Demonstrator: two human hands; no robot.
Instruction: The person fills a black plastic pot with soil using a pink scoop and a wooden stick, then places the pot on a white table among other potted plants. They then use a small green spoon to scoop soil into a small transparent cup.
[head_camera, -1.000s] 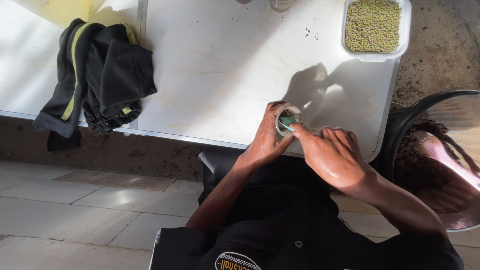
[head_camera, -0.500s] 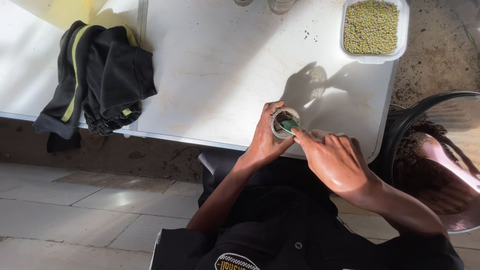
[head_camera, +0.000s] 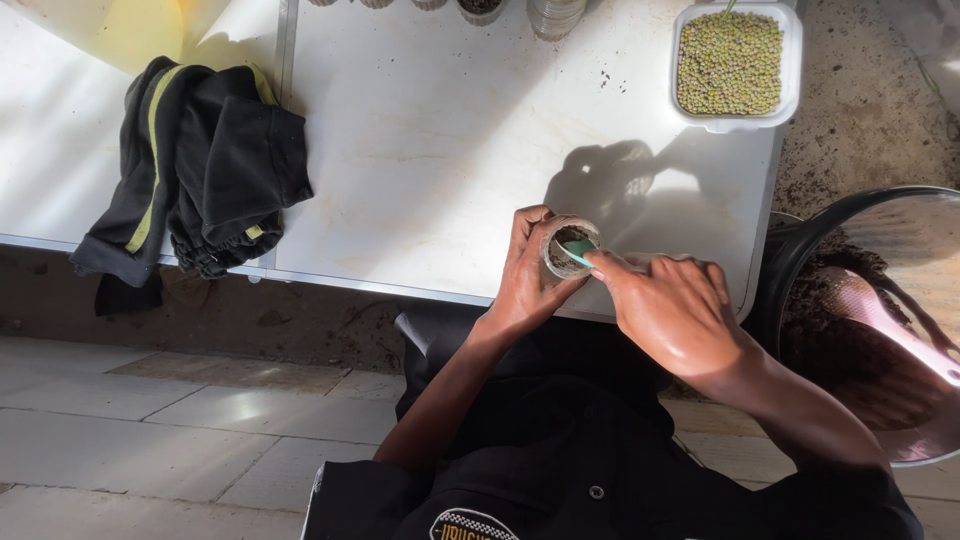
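Observation:
My left hand (head_camera: 527, 275) is wrapped around a small clear cup (head_camera: 563, 250) with dark soil inside, held over the near edge of the white table (head_camera: 430, 150). My right hand (head_camera: 670, 310) sits just to the right of the cup and grips a small green tool (head_camera: 582, 250). The tool's tip pokes into the cup's soil.
A black jacket with yellow stripes (head_camera: 195, 170) lies on the table's left part. A white tray of green seeds (head_camera: 733, 62) stands at the far right corner. Several cups (head_camera: 480, 8) line the far edge. A dark bucket of soil (head_camera: 870, 320) stands to my right.
Both hands and the cup have shifted slightly away from me over the table edge. The green tool's tip has gone into the cup.

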